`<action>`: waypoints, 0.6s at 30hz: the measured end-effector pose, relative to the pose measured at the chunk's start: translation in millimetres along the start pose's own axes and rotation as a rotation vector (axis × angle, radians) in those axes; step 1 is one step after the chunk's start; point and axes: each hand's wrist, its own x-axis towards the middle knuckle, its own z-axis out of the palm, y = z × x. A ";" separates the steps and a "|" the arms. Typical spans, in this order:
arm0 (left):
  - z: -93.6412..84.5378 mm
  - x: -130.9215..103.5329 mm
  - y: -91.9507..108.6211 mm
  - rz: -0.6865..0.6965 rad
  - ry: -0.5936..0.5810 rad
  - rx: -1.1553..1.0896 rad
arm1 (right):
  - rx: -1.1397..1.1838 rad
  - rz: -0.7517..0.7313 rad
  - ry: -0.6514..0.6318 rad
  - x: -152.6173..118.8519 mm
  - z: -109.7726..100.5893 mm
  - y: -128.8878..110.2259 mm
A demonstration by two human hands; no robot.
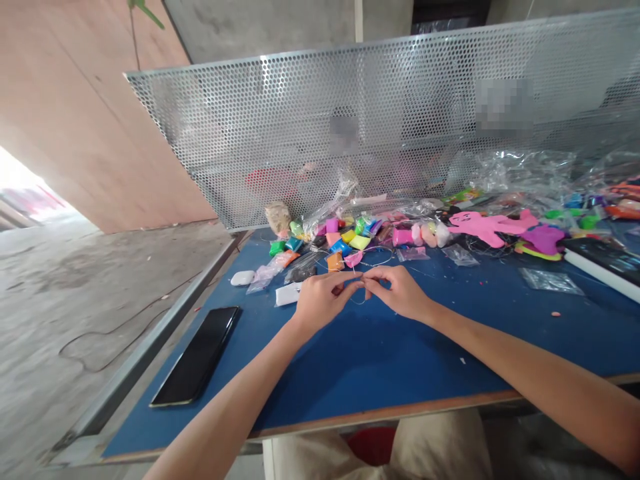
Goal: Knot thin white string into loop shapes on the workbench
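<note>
My left hand point(324, 301) and my right hand point(400, 291) meet above the blue table, fingertips almost touching. Both are closed in a pinch on a thin, pale thread point(358, 302), which loops out below the fingers. Whether it is string or fine wire is too small to tell. Just beyond the fingertips lie a pink packet point(354, 259) and an orange packet point(335, 262). Beside my left hand is a white piece point(287, 294), partly covered by that hand, with a dark packet point(301, 274) behind it.
A black phone point(196, 357) and a white earbud case point(243, 278) lie at left on the blue table point(390, 373). Colourful packets, pink figure cutouts point(483, 227) and plastic bags line the back, before a perforated metal panel point(310, 127). A white-edged black box point(605, 263) sits at right.
</note>
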 end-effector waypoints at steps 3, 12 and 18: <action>1.6 0.7 -1.8 0.014 -0.010 -0.024 | -0.039 -0.019 0.011 -0.9 1.6 -0.2; 2.9 2.3 3.1 -0.103 -0.081 0.140 | -0.147 0.035 0.030 -0.4 8.9 1.9; -0.7 3.8 2.5 -0.122 -0.218 0.177 | -0.200 0.037 0.001 0.4 7.5 0.9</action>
